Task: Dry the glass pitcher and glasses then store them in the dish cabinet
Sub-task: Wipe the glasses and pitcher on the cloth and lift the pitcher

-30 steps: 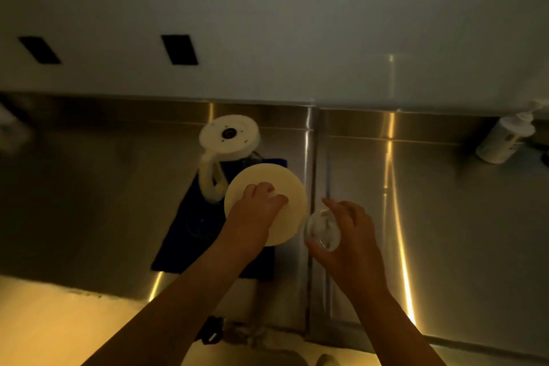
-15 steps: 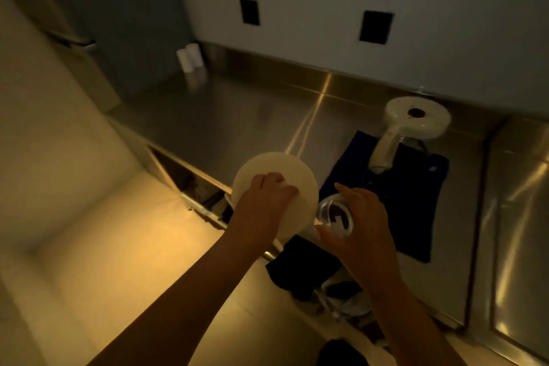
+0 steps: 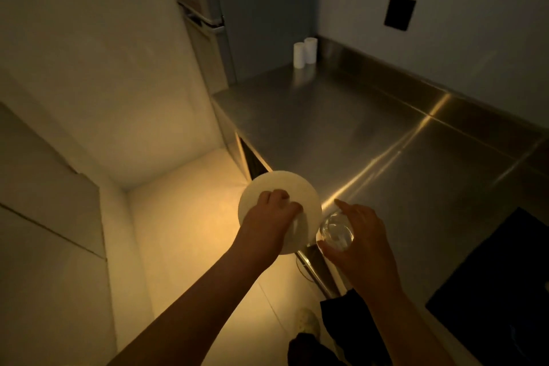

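My left hand (image 3: 271, 221) grips a round white plate (image 3: 300, 193) by its near edge and holds it roughly level in front of me. My right hand (image 3: 361, 242) is wrapped around a clear drinking glass (image 3: 337, 233), seen from above with its mouth towards me. Plate and glass are side by side over the front edge of the steel counter (image 3: 356, 140). The pitcher is out of view.
A dark blue cloth (image 3: 499, 285) lies on the counter at the right. Two white cylinders (image 3: 304, 53) stand in the far counter corner. A tall steel unit with handles (image 3: 208, 21) is beyond the counter's left end. Pale floor (image 3: 184, 217) lies to the left.
The view has swung left. The white pitcher on the blue cloth has left the frame, and the floor and tall unit have come in. Both hands keep the plate and glass.
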The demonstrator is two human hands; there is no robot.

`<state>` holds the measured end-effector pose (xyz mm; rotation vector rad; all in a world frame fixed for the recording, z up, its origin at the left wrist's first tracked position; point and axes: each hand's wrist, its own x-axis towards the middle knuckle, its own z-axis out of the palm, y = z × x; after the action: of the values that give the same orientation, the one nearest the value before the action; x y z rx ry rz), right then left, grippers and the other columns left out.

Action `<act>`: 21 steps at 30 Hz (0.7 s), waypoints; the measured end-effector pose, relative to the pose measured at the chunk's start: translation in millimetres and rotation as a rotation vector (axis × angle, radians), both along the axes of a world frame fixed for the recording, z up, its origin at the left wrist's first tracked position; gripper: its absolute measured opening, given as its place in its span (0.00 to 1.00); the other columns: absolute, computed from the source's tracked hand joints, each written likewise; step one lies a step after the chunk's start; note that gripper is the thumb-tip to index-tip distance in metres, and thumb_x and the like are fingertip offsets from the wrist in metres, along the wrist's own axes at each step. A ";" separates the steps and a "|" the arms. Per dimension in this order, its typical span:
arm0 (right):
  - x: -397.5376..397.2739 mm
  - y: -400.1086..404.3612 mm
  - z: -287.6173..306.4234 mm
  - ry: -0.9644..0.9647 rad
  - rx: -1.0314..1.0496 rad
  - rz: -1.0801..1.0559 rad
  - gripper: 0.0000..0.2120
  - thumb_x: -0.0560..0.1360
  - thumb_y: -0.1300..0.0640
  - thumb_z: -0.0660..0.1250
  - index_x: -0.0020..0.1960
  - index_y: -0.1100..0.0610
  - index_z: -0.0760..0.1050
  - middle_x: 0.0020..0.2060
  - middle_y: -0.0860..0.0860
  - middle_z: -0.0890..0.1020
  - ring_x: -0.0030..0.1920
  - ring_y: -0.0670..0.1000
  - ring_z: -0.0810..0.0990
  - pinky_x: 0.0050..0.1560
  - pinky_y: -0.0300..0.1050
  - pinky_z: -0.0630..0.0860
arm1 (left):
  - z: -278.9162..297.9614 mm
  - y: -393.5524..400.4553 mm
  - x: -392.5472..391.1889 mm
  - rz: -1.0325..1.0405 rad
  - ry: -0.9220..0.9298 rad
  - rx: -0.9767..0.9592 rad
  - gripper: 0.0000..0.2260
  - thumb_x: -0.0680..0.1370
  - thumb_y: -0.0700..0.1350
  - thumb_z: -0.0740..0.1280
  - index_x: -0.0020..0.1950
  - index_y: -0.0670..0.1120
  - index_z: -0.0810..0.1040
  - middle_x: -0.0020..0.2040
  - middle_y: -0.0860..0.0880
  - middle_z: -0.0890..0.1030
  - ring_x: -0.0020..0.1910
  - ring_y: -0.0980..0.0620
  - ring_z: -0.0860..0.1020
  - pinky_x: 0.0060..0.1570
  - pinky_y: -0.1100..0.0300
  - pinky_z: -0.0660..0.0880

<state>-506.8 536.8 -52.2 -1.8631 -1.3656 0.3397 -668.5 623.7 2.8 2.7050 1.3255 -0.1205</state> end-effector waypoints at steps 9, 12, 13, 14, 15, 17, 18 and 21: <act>57.3 138.9 -15.2 0.013 -0.116 0.022 0.38 0.62 0.44 0.77 0.68 0.50 0.69 0.65 0.53 0.71 0.64 0.54 0.69 0.56 0.50 0.75 | -17.4 131.4 49.0 0.010 0.064 -0.086 0.29 0.75 0.48 0.69 0.73 0.54 0.60 0.74 0.50 0.58 0.72 0.48 0.57 0.68 0.51 0.64; 76.5 167.8 -22.9 -0.011 -0.178 0.014 0.37 0.64 0.46 0.76 0.70 0.47 0.66 0.67 0.50 0.69 0.65 0.52 0.66 0.56 0.45 0.72 | -27.2 162.4 62.3 0.010 0.088 -0.110 0.29 0.75 0.48 0.69 0.73 0.55 0.60 0.74 0.51 0.58 0.72 0.48 0.57 0.67 0.51 0.65; 82.1 175.5 -24.5 -0.018 -0.190 0.007 0.37 0.65 0.46 0.76 0.70 0.46 0.66 0.67 0.50 0.68 0.65 0.51 0.65 0.55 0.44 0.71 | -30.8 171.2 65.5 0.013 0.092 -0.117 0.30 0.75 0.48 0.69 0.73 0.55 0.60 0.74 0.51 0.58 0.72 0.48 0.57 0.67 0.51 0.66; 87.2 181.6 -26.0 -0.025 -0.198 -0.001 0.37 0.65 0.46 0.76 0.70 0.46 0.65 0.67 0.50 0.68 0.64 0.51 0.65 0.55 0.43 0.71 | -34.3 178.9 68.4 0.013 0.094 -0.124 0.30 0.75 0.48 0.69 0.73 0.55 0.60 0.74 0.51 0.58 0.72 0.48 0.57 0.66 0.52 0.66; 92.2 186.5 -27.0 -0.024 -0.206 -0.008 0.37 0.64 0.46 0.76 0.70 0.46 0.66 0.66 0.49 0.68 0.64 0.51 0.66 0.55 0.43 0.72 | -37.7 186.2 71.0 0.011 0.094 -0.130 0.30 0.75 0.48 0.69 0.73 0.55 0.60 0.73 0.51 0.58 0.71 0.48 0.57 0.66 0.52 0.66; 101.0 192.9 -30.2 -0.007 -0.214 -0.018 0.37 0.63 0.48 0.77 0.69 0.47 0.67 0.65 0.50 0.69 0.63 0.51 0.67 0.55 0.46 0.74 | -44.3 198.8 75.6 0.006 0.094 -0.144 0.30 0.74 0.48 0.70 0.73 0.55 0.60 0.73 0.51 0.59 0.71 0.49 0.58 0.65 0.53 0.67; 104.9 195.3 -31.6 -0.001 -0.211 -0.026 0.37 0.63 0.48 0.78 0.68 0.48 0.68 0.64 0.50 0.70 0.63 0.52 0.67 0.55 0.48 0.75 | -47.0 204.7 78.0 -0.002 0.095 -0.147 0.30 0.74 0.49 0.70 0.73 0.56 0.60 0.73 0.51 0.59 0.71 0.49 0.58 0.65 0.54 0.67; 112.9 203.6 -36.7 0.012 -0.201 -0.053 0.37 0.63 0.49 0.78 0.68 0.48 0.68 0.63 0.49 0.70 0.62 0.52 0.68 0.55 0.47 0.75 | -54.6 223.2 86.1 -0.027 0.083 -0.155 0.32 0.74 0.49 0.70 0.73 0.56 0.59 0.73 0.52 0.58 0.71 0.49 0.57 0.65 0.55 0.67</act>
<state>-393.9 740.3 -88.9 -2.0542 -1.3115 0.4753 -582.4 847.0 -51.7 2.6139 1.2458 -0.3272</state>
